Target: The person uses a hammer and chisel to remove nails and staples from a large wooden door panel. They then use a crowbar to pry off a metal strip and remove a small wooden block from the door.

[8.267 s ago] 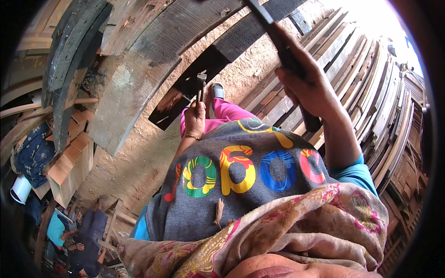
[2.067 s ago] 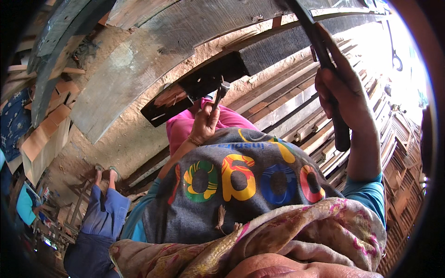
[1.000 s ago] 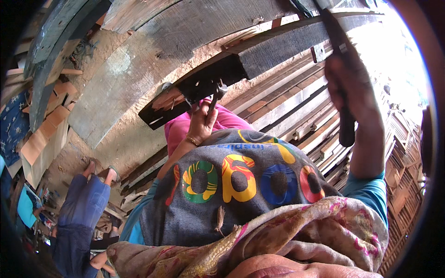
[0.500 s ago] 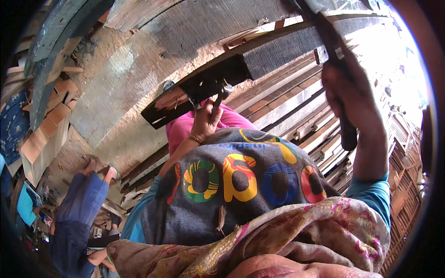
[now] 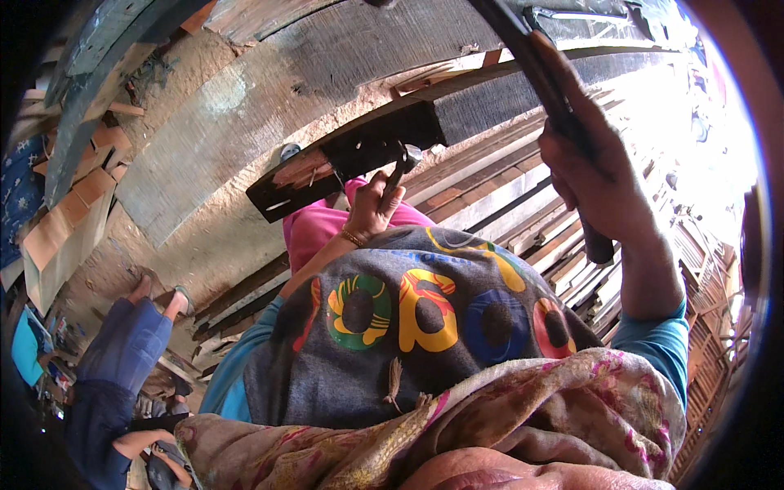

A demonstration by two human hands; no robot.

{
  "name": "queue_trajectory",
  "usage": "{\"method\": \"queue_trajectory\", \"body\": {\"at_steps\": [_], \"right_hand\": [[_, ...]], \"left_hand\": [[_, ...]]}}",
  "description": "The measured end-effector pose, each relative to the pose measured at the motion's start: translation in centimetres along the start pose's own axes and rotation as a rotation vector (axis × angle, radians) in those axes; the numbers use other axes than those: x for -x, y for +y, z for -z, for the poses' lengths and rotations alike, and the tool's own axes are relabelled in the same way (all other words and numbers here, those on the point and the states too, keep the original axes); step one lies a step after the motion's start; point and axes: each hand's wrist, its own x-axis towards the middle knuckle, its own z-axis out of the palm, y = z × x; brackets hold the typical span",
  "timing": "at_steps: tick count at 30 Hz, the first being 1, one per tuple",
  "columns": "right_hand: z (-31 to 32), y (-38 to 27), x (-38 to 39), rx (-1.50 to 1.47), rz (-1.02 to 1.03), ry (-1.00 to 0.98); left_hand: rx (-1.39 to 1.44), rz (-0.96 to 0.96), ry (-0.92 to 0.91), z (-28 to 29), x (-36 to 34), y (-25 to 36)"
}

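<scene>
Head: right hand (image 5: 594, 163) tilts the dark handle (image 5: 527, 61) further left than moments ago.

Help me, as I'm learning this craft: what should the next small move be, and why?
Probably, the left hand should steady the metal-headed tool it grips before any swing: that tool overlaps the dark beam in view, while the right hand holds a long dark handle that runs out of view at the top.

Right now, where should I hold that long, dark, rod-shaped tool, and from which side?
Probably hold the dark tool near its lower end, from the right: its straight shaft slants up-left, and the right grip wraps it there, a stub showing below.
</scene>
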Motion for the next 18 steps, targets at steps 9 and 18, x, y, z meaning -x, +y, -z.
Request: {"method": "queue_trajectory", "body": {"at_steps": [9,18], "right_hand": [[-0.4,0.2,-0.2,0.119,-0.098,-0.124],[-1.5,6.3,-1.4,0.521,0.197,-0.307]], "left_hand": [[0.055,0.001,0.05,-1.2,1.0,-0.9],[0.037,-0.031,0.186,-2.5,1.1,-0.8]]}}
